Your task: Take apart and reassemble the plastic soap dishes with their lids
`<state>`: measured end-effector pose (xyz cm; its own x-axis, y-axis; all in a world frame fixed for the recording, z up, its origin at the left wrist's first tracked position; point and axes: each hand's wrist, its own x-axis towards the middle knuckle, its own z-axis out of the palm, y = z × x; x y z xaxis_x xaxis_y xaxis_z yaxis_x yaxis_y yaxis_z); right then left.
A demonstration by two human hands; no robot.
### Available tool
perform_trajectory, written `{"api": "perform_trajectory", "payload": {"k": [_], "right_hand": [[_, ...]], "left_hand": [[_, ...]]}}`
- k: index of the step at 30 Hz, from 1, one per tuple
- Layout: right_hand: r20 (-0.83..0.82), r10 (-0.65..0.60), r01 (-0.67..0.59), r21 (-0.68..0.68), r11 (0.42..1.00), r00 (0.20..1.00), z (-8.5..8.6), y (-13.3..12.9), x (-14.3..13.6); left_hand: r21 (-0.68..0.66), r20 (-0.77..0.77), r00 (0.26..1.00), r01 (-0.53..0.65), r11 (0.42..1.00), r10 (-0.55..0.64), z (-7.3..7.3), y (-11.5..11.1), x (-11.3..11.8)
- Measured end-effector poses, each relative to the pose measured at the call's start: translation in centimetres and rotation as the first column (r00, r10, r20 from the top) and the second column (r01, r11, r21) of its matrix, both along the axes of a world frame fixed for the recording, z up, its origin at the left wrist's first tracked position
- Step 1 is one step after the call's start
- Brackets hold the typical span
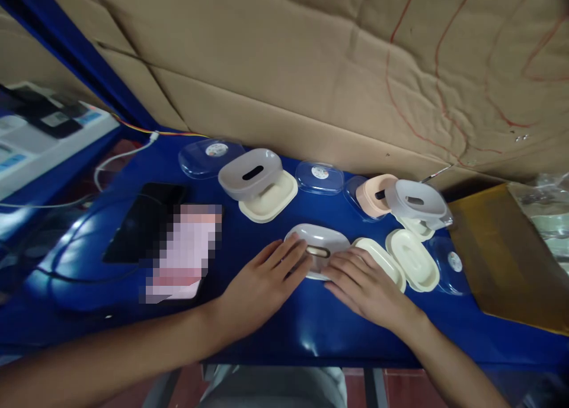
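Observation:
A pale grey oval dish (316,235) with a slot in its base lies on the blue table in front of me. My left hand (271,271) rests on its left end, fingers stretched out. On its right end lies my right hand (362,283), fingers spread a little over the rim. Neither hand is wrapped round the dish. Just right of it are a cream tray (382,261), partly behind my right hand, and another cream tray (413,260). Behind the dish, a grey slotted dish (251,174) leans over a cream tray (269,200).
Clear lids (320,178) lie along the back of the blue table (284,331). A peach dish (372,195) and a grey dish (418,201) stand back right. Phones (144,224), cables and a cardboard box (511,254) flank the area. Cardboard (284,70) stands behind.

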<state>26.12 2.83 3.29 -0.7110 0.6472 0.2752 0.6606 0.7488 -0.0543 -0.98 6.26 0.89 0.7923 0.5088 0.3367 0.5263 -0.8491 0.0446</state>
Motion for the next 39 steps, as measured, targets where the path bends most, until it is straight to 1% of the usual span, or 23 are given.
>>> {"api": "perform_trajectory", "payload": {"k": [5, 8, 10, 12, 14, 16, 18, 19, 21, 22, 24, 26, 28, 30, 33, 35, 37, 39], "right_hand": [[0.046, 0.021, -0.026, 0.103, 0.994, 0.999, -0.1, 0.0, 0.1], [0.07, 0.015, -0.026, 0.156, 0.987, 0.997, -0.2, -0.2, -0.6], [0.106, 0.002, -0.021, 0.175, 0.984, 0.994, -0.3, -0.4, -1.2], [0.137, 0.013, -0.037, 0.172, 0.984, 0.991, 0.1, -0.3, -1.5], [0.118, 0.048, -0.058, 0.085, 0.995, 0.992, 0.9, 0.4, -1.5], [0.046, 0.049, -0.048, -0.042, 0.998, 0.998, 2.1, 2.3, -1.2], [-0.018, -0.036, 0.034, -0.103, 0.994, 0.999, 2.8, 5.3, -0.8], [-0.032, -0.107, 0.104, -0.091, 0.99, 0.994, 2.9, 7.1, -0.7], [0.0, -0.259, 0.258, -0.082, 0.963, 0.966, 2.3, 10.3, -0.3], [0.035, -0.299, 0.301, -0.1, 0.948, 0.954, 1.8, 11.4, -0.1], [0.099, -0.326, 0.337, -0.137, 0.931, 0.94, 0.7, 12.7, 0.2], [0.112, -0.339, 0.353, -0.153, 0.923, 0.934, 0.0, 12.7, 0.4], [0.09, -0.362, 0.373, -0.179, 0.91, 0.928, -0.2, 12.1, 0.5], [0.074, -0.37, 0.376, -0.238, 0.895, 0.926, 0.0, 11.6, 0.6], [0.014, -0.359, 0.346, -0.3, 0.889, 0.933, 1.1, 10.8, 1.2], [-0.081, -0.368, 0.33, -0.298, 0.896, 0.926, 2.0, 9.6, 1.8], [-0.155, -0.349, 0.286, -0.324, 0.902, 0.924, 2.8, 7.7, 2.4], [-0.162, -0.292, 0.211, -0.389, 0.897, 0.942, 3.0, 5.3, 2.6]], "left_hand": [[0.048, 0.003, 1.0, 0.03, 0.998, -0.03, 0.5, -0.2, -0.3], [0.081, 0.012, 0.999, 0.033, 0.996, -0.034, 0.6, -0.3, -0.2], [0.102, 0.016, 1.0, 0.022, 0.995, -0.024, 0.4, -0.4, -0.1], [0.112, 0.012, 1.0, 0.013, 0.994, -0.015, 0.0, -0.4, 0.0], [0.105, 0.006, 1.0, 0.016, 0.994, -0.017, -0.4, -0.4, 0.1], [0.092, 0.001, 1.0, 0.025, 0.995, -0.025, -0.7, -0.5, 0.3], [0.085, -0.007, 1.0, 0.024, 0.996, -0.023, -0.7, -0.4, 0.4], [0.081, -0.012, 1.0, 0.019, 0.997, -0.018, -0.6, -0.4, 0.5], [0.069, -0.011, 1.0, 0.005, 0.998, -0.004, -0.3, -0.4, 0.6], [0.063, -0.01, 1.0, 0.0, 0.998, 0.001, -0.1, -0.4, 0.6], [0.052, -0.011, 1.0, -0.005, 0.999, 0.006, 0.1, -0.3, 0.5], [0.047, -0.017, 1.0, 0.008, 0.999, -0.007, 0.1, -0.2, 0.4], [0.034, -0.014, 0.999, 0.03, 0.999, -0.03, 0.0, -0.1, 0.2], [0.006, 0.013, 0.999, 0.041, 0.999, -0.041, -0.2, -0.1, 0.1], [-0.057, 0.085, 0.996, -0.001, 0.998, 0.006, -0.4, -0.1, 0.1], [-0.08, 0.13, 0.99, -0.036, 0.996, 0.047, -0.4, -0.1, 0.0], [-0.077, 0.156, 0.986, -0.056, 0.995, 0.068, -0.4, 0.0, 0.0], [-0.06, 0.162, 0.984, -0.063, 0.996, 0.072, -0.3, 0.1, -0.2]]}}
